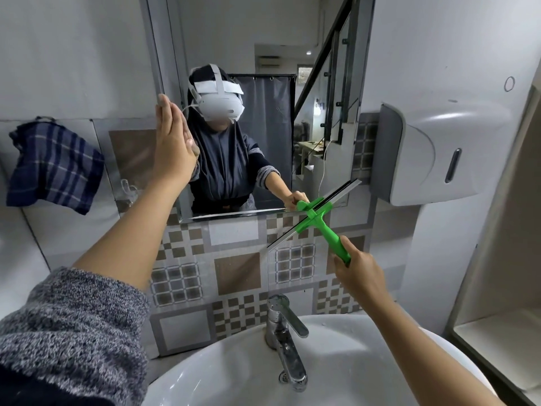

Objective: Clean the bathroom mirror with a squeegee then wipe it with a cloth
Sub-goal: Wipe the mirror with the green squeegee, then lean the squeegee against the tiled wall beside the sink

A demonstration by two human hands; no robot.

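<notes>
The mirror (263,39) hangs on the wall above the sink. My right hand (358,266) grips the green handle of a squeegee (317,218). Its long blade lies tilted across the mirror's lower right corner, half on the glass and half over the tiles below. My left hand (172,142) is flat, fingers straight up, pressed against the mirror's left edge. A blue checked cloth (55,165) hangs on the wall at the left, away from both hands.
A white sink (234,361) with a chrome tap (285,338) is directly below. A white paper dispenser (439,153) juts from the wall right of the mirror. A white shelf unit (497,288) stands at far right. Patterned tiles (234,268) run under the mirror.
</notes>
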